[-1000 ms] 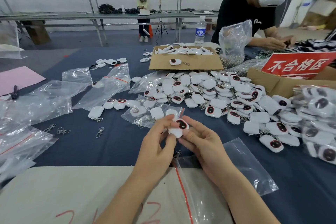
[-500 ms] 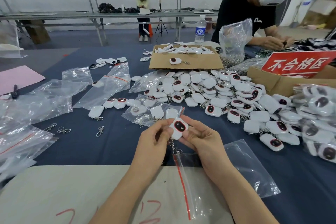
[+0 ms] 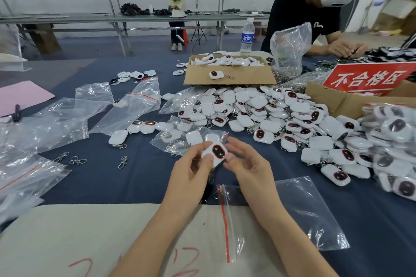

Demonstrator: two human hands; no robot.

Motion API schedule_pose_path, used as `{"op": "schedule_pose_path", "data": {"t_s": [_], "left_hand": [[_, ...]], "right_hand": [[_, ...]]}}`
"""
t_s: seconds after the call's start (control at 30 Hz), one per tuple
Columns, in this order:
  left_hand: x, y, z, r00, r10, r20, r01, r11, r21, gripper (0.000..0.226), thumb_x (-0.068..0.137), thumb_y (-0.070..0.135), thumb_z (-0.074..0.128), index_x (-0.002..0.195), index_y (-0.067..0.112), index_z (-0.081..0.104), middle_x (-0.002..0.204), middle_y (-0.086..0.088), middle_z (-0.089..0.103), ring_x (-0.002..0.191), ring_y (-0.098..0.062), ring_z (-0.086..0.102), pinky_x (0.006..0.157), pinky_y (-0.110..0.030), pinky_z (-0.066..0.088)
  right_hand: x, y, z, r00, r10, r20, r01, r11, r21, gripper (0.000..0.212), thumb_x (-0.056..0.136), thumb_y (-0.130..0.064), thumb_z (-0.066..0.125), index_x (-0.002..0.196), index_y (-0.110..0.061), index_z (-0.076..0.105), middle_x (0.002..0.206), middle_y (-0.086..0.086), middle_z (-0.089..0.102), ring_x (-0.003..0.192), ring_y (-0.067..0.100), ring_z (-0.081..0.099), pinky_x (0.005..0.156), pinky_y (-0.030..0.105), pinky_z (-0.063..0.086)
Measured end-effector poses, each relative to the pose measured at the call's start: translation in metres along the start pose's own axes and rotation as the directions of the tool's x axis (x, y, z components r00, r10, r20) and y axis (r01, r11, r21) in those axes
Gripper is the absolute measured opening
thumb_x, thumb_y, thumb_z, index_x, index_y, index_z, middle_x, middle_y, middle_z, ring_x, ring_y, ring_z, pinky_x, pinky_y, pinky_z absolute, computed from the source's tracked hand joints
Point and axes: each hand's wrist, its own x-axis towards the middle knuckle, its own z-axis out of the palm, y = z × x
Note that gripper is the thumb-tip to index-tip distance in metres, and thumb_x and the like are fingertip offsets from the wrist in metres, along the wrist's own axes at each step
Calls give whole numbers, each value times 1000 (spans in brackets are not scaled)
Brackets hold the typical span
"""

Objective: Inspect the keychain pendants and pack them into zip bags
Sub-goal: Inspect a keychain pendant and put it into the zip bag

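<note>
A white keychain pendant (image 3: 215,153) with a dark, red-rimmed oval face is held up above the blue table, face toward me. My left hand (image 3: 191,174) pinches its left side and my right hand (image 3: 247,167) pinches its right side. Its metal clasp hangs below, mostly hidden behind my left hand. Under my right wrist lies an open zip bag (image 3: 292,211) with a red seal line. A large heap of pendants (image 3: 270,117) spreads across the table to the right.
Several zip bags (image 3: 56,126) lie to the left, one partly filled bag (image 3: 180,139) sits just beyond my hands, loose clasps (image 3: 77,161) lie nearby. A cardboard box (image 3: 229,74), a red sign (image 3: 369,78) and filled bags (image 3: 396,146) stand behind and right. A person works at far right.
The pendant has been turned between my fingers so its dark face now points at me, and it sits slightly higher. Both hands keep their hold.
</note>
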Motion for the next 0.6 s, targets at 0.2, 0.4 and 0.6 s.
{"op": "schedule_pose_path", "data": {"t_s": [0.2, 0.4, 0.6], "left_hand": [[2, 0, -1, 998, -67, 16, 68, 995, -73, 34, 104, 3, 48, 110, 30, 69, 79, 6, 73, 67, -7, 65, 69, -13, 51], [2, -1, -1, 994, -110, 3, 110, 991, -79, 35, 103, 2, 49, 108, 31, 69, 79, 9, 74, 70, -12, 67, 69, -13, 53], [2, -3, -1, 994, -104, -20, 103, 994, -33, 31, 105, 9, 49, 112, 32, 68, 76, 4, 70, 64, -3, 62, 66, -12, 50]], "right_hand": [[-7, -8, 1, 919, -358, -166, 317, 920, -231, 35, 97, -9, 55, 105, -40, 67, 107, -13, 71, 104, 11, 68, 84, 12, 50], [-10, -18, 0, 846, -513, -147, 439, 825, -356, 32, 94, -21, 47, 99, -48, 65, 97, -12, 69, 93, 15, 67, 66, 31, 52], [-3, -17, -22, 953, -301, -44, 219, 779, -588, 33, 101, -18, 52, 104, -49, 64, 99, -23, 65, 83, 0, 58, 76, 19, 46]]}}
